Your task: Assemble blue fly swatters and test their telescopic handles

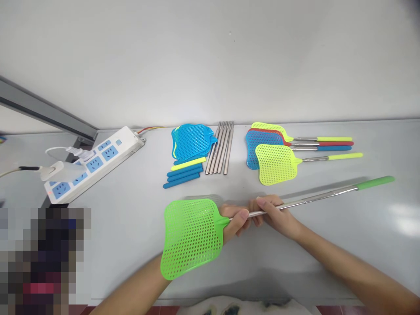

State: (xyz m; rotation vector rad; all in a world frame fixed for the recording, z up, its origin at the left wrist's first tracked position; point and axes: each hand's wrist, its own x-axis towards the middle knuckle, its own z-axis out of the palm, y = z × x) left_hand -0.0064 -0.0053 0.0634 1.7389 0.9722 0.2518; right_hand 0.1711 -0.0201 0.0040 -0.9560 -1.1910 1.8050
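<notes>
A green fly swatter (193,236) with a telescopic metal rod, drawn out long, is held above the table by both hands. My left hand (236,221) is closed on the rod just behind the perforated green head, which hides part of my left wrist. Close beside it, my right hand (271,212) pinches the same rod a little farther along. The green grip (376,182) points to the right, free of both hands. Beyond my hands lie several metal rods (221,148), side by side.
Blue swatter heads (193,142) lie left of the rods, above blue handle sleeves (183,175) and a yellow sleeve (188,164). Several assembled swatters (278,164) overlap at the right. A white power strip (95,164) with plugs stands on the left. A wall (210,65) borders the table's back.
</notes>
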